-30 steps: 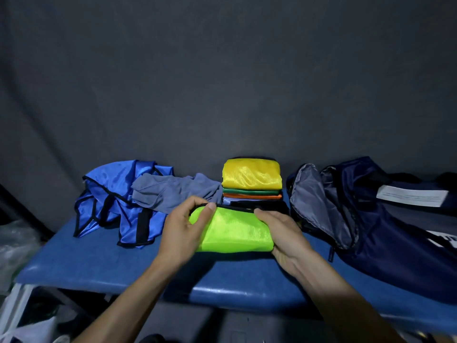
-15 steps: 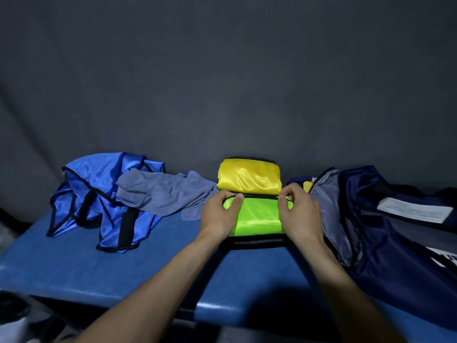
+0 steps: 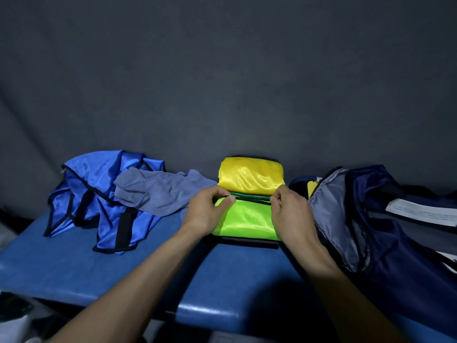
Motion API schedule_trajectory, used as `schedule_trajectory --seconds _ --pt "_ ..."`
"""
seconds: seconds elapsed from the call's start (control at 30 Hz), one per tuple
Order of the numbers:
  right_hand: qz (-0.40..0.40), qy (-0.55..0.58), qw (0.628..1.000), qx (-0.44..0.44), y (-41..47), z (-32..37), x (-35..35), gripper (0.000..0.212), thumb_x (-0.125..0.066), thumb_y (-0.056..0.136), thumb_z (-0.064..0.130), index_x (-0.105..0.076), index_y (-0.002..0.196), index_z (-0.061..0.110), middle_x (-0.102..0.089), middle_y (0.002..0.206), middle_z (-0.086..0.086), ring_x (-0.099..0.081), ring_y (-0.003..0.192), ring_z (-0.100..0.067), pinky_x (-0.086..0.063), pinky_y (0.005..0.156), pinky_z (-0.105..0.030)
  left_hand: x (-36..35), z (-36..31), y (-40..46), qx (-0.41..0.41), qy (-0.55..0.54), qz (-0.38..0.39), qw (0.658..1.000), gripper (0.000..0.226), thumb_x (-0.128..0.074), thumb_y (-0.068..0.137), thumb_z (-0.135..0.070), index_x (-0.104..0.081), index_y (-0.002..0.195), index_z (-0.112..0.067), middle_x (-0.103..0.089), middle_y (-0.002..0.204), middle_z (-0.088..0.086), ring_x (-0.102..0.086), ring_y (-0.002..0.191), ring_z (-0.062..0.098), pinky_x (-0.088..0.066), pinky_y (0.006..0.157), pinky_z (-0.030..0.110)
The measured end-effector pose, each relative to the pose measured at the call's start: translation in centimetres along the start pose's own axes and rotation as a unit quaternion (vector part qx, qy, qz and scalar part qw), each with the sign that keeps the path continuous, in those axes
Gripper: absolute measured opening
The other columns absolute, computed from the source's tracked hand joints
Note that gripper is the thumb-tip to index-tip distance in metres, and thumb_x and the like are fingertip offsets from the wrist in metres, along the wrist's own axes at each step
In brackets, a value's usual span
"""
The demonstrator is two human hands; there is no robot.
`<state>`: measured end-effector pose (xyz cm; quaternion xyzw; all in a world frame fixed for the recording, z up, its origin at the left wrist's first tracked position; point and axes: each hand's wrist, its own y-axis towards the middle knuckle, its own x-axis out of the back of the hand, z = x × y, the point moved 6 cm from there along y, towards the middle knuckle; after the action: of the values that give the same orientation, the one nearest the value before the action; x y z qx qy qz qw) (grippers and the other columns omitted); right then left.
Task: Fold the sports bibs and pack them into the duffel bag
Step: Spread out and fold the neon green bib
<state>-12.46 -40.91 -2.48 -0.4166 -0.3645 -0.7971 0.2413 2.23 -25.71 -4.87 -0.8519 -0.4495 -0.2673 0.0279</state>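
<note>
Both hands sit on a folded lime-green bib (image 3: 244, 220) at the middle of a blue padded bench (image 3: 74, 268). Left hand (image 3: 206, 214) grips the bib's left end, fingers curled over the far edge, thumb lying across the top corner. Right hand (image 3: 291, 212) holds the right end, fingers curled round the far edge w/ knuckles up. The bib lies flat, black trim showing along its far and near edges.

Just behind it, touching or nearly so, is a stack of folded bibs: yellow bib (image 3: 249, 178) on top, a green bib (image 3: 249, 196) visible as a thin strip under it. Anything lower in the stack is hidden by the lime one and the hands.

To the right, a navy duffel bag (image 3: 395, 256) lies on the bench, mouth open toward the stack, grey lining (image 3: 329, 214) turned out. The right wrist is just beside the lining. A white paper label (image 3: 420, 214) rests on the bag's upper side. A bit of yellow shows at the bag's mouth; can't tell what it is.

To the left, an unfolded royal-blue bib (image 3: 94, 194) w/ black trim lies crumpled, and a grey-blue cloth (image 3: 160, 191) is draped over its right side, reaching toward the left hand. Behind everything hangs a dark grey backdrop (image 3: 222, 82).
</note>
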Motion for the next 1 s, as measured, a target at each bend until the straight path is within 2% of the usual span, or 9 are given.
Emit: schedule_trajectory --seconds 0.13,0.2,0.27,0.4,0.57,0.7,0.77,0.87,1.0 --pt "0.014 0.082 0.996 0.012 -0.2 -0.3 -0.1 0.013 -0.056 0.102 0.027 -0.057 0.092 0.018 -0.065 0.09 -0.001 -0.059 0.08 -0.022 -0.042 0.066 -0.037 0.0 0.1 -0.3 -0.014 0.026 -0.02 0.999 0.013 -0.073 0.092 -0.03 -0.071 0.089 -0.018 -0.07 0.086 -0.013 -0.059 0.078 -0.008 -0.041 0.068 0.007" --pt "0.013 0.078 0.996 0.028 -0.4 -0.3 -0.1 0.014 -0.057 0.101 0.028 -0.058 0.091 0.019 -0.062 0.087 -0.001 -0.057 0.078 -0.022 -0.043 0.066 -0.038 -0.1 0.3 -0.1 -0.018 0.019 -0.011 1.0 0.012 -0.074 0.092 -0.03 -0.072 0.092 -0.019 -0.071 0.09 -0.012 -0.062 0.084 -0.004 -0.044 0.072 0.008" --pt "0.007 0.059 0.997 0.038 -0.7 -0.1 -0.1 0.015 -0.057 0.102 0.026 -0.058 0.091 0.016 -0.059 0.085 -0.002 -0.055 0.074 -0.024 -0.04 0.063 -0.037 0.1 0.1 0.2 -0.029 0.006 0.027 0.999 0.011 -0.075 0.091 -0.029 -0.073 0.097 -0.02 -0.072 0.094 -0.012 -0.063 0.09 0.002 -0.049 0.082 0.017" --pt "-0.006 0.012 0.999 0.045 -1.1 0.4 -0.2 0.018 -0.052 0.104 0.025 -0.055 0.092 0.012 -0.054 0.082 -0.004 -0.052 0.069 -0.028 -0.032 0.058 -0.035 0.7 -1.0 0.8 -0.092 0.07 0.107 0.988 0.009 -0.074 0.092 -0.022 -0.075 0.101 -0.02 -0.061 0.092 -0.015 -0.058 0.096 0.013 -0.049 0.088 0.028" --pt "-0.004 0.006 0.999 0.036 -1.3 0.5 -0.4 0.022 -0.048 0.105 0.028 -0.051 0.091 0.011 -0.053 0.083 -0.005 -0.052 0.069 -0.029 -0.036 0.056 -0.038 1.2 -1.4 1.4 -0.121 0.109 0.135 0.977 0.008 -0.076 0.09 -0.023 -0.071 0.096 -0.027 -0.052 0.097 -0.001 -0.055 0.087 0.011 -0.041 0.079 0.012" --pt "0.007 -0.011 1.0 0.021 -1.0 0.6 -0.6 0.026 -0.044 0.106 0.033 -0.05 0.094 0.01 -0.056 0.088 -0.007 -0.057 0.073 -0.031 -0.044 0.06 -0.042 1.2 -1.9 1.4 -0.19 0.159 0.152 0.957 0.008 -0.073 0.093 -0.021 -0.066 0.097 -0.022 -0.056 0.095 -0.003 -0.055 0.083 0.012 -0.044 0.073 0.021" --pt "0.011 -0.017 1.0 0.018 -1.0 0.7 -0.7 0.029 -0.041 0.107 0.035 -0.051 0.096 0.009 -0.057 0.09 -0.008 -0.058 0.075 -0.032 -0.047 0.062 -0.044 1.2 -1.8 1.4 -0.215 0.203 0.144 0.944 0.007 -0.07 0.094 -0.027 -0.064 0.096 -0.028 -0.056 0.093 -0.009 -0.054 0.083 0.009 -0.047 0.073 0.03" --pt "0.014 -0.018 1.0 0.015 -0.9 0.7 -0.7 0.03 -0.04 0.107 0.035 -0.05 0.097 0.009 -0.058 0.089 -0.009 -0.058 0.074 -0.033 -0.047 0.062 -0.045 1.3 -1.4 1.8 -0.186 0.249 0.118 0.943 0.016 -0.067 0.094 -0.038 -0.056 0.084 -0.032 -0.057 0.085 -0.012 -0.053 0.077 0.006 -0.048 0.067 0.034" --pt "0.014 -0.017 1.0 0.004 -0.6 0.7 -0.8 0.032 -0.041 0.107 0.035 -0.051 0.097 0.007 -0.059 0.09 -0.011 -0.06 0.077 -0.036 -0.047 0.062 -0.044 1.3 -0.1 2.5 -0.09 0.166 0.132 0.973 0.03 -0.07 0.094 -0.04 -0.06 0.074 -0.019 -0.056 0.063 -0.011 -0.047 0.056 0.004 -0.038 0.055 0.023"
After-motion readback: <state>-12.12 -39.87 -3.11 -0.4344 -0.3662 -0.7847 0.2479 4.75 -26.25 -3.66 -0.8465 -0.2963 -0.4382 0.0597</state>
